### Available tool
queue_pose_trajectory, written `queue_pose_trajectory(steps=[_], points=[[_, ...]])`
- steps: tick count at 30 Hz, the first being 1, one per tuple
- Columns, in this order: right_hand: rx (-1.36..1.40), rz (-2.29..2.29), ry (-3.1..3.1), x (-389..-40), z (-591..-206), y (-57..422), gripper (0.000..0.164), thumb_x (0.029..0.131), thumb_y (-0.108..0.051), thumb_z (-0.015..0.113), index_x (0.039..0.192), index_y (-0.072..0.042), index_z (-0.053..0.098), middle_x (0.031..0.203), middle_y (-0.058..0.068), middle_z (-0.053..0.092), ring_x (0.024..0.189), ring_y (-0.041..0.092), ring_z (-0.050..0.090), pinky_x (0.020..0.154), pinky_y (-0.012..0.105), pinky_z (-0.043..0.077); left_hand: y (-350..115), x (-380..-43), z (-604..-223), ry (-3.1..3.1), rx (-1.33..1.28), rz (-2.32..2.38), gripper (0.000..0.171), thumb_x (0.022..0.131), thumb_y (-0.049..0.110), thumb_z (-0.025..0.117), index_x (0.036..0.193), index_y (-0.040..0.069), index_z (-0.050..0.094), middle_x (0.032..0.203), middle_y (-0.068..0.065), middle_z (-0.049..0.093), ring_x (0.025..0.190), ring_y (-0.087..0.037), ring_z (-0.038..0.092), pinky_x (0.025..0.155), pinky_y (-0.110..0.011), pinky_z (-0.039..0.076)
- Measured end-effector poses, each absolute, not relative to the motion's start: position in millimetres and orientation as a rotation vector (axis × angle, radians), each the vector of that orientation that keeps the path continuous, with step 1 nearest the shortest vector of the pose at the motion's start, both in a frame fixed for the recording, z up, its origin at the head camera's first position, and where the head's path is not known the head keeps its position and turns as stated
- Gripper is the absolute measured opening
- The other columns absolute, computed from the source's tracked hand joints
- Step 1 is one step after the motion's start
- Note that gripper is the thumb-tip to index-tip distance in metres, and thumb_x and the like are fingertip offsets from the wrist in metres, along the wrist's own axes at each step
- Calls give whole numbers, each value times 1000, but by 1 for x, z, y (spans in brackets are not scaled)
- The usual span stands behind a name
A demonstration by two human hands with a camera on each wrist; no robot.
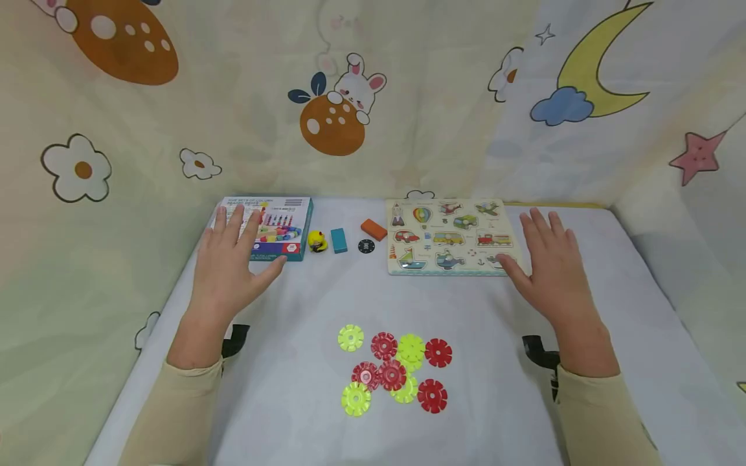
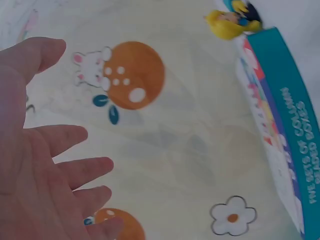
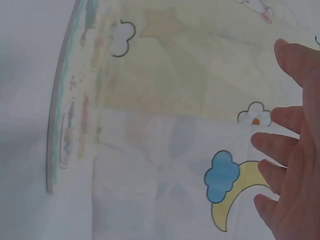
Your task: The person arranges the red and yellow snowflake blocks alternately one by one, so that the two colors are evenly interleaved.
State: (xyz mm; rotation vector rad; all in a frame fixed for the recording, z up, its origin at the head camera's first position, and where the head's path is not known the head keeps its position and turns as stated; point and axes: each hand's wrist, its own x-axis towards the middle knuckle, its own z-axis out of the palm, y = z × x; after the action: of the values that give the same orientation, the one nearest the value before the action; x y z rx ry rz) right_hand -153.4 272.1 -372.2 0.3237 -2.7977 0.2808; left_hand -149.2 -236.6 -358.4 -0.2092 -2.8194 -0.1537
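Note:
My left hand [image 1: 226, 272] is raised with its fingers spread, nearest to a boxed bead set [image 1: 291, 220] at the back left; nothing is in it. The left wrist view shows the same hand [image 2: 55, 165] with straight, parted fingers and the box's teal side [image 2: 290, 130]. On the other side, my right hand [image 1: 553, 278] also hangs spread and holds nothing, its thumb overlapping the corner of a wooden picture puzzle board [image 1: 445, 255]. Between the forearms, nearer to me, lie several red flower-shaped discs [image 1: 432, 396] and yellow-green ones [image 1: 355, 399], some overlapping.
Between box and puzzle board stand a small yellow-haired figure [image 1: 317, 241], a blue block [image 1: 339, 240], an orange block [image 1: 373, 229] and a round black piece [image 1: 366, 246]. A white cloth covers the table [image 1: 291, 401]. Patterned fabric [image 1: 245, 129] encloses the back and sides.

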Motion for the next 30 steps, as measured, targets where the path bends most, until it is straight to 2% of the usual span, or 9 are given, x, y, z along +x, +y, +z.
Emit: queue_pose_trajectory(steps=[6,10,14,19,25,30], points=[[494,349,-2704,-137,-358,258,87,83,-42,67,150,-9,22,156,8,15,142,32,6,110,54,3,-220,-132,-346,-2670,-414,-268,97,73,54,71,150,20,25,156,-6,14,143,-30,0,107,-58,13],[647,460,-2625,-130,-353,246,89,77,-37,74,148,-9,29,154,8,23,141,32,15,111,51,10,-210,-128,-345,-2566,-635,-438,93,68,46,79,146,19,36,154,-3,23,143,-30,5,104,-60,19],[748,556,-2605,-125,-352,232,91,73,-34,78,148,-14,32,153,3,26,140,27,20,110,47,19,-202,-126,-347,-2560,-857,-670,88,68,38,82,144,19,42,152,2,26,143,-26,7,104,-57,25],[823,628,-2636,-118,-353,218,94,71,-35,80,149,-20,29,153,-2,25,139,22,22,103,49,32,-190,-122,-353,-2603,-1039,-868,86,71,37,81,145,25,39,150,6,29,141,-21,16,100,-49,36],[905,765,-2655,-114,-362,207,90,74,-34,79,148,-24,30,150,-5,30,136,19,29,102,47,34,-173,-118,-369,-2722,-1144,-1032,74,78,46,73,142,30,41,143,11,37,132,-10,32,97,-39,41],[1004,844,-2701,-112,-372,195,85,76,-41,76,147,-27,31,146,-8,36,133,15,34,100,43,38,-153,-114,-385,-2868,-1157,-1123,68,78,51,71,138,34,45,133,13,46,120,-9,42,89,-38,47]])
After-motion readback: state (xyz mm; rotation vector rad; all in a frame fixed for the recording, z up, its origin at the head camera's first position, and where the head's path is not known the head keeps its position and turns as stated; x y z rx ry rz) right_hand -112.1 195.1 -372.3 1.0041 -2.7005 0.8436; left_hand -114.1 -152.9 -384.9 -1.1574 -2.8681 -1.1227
